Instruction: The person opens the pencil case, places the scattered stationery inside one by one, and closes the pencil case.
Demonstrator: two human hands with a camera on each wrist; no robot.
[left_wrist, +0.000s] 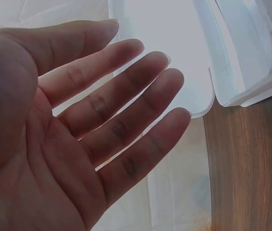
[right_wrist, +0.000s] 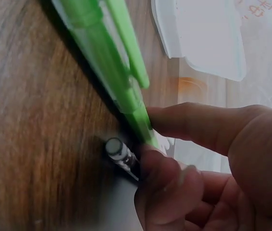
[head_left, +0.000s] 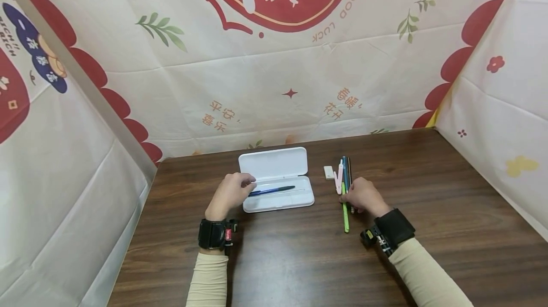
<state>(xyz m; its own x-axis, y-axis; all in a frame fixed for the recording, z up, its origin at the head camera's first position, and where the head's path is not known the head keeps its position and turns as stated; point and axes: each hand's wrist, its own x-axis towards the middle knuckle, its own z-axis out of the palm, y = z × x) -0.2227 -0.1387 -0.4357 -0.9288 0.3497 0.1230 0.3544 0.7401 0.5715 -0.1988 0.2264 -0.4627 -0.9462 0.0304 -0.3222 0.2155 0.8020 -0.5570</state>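
Note:
An open white pencil case (head_left: 278, 205) lies on the table, its lid (head_left: 274, 164) tipped back toward the wall. One blue pen (head_left: 274, 190) rests inside it. My left hand (head_left: 233, 190) is at the case's left edge, over the pen's near end. Its fingers are spread and hold nothing in the left wrist view. To the right, my right hand (head_left: 363, 196) pinches a green pen (head_left: 345, 214) between thumb and forefinger. Under those fingers the end of a dark pencil (right_wrist: 119, 150) shows. Pink-and-white stationery (head_left: 338, 178) and a blue pen (head_left: 345, 166) lie just beyond.
A white eraser (head_left: 328, 173) sits between the case and the loose pens. Behind the brown wooden table (head_left: 291, 254) hangs a printed cloth (head_left: 274, 78), with more cloth on both sides.

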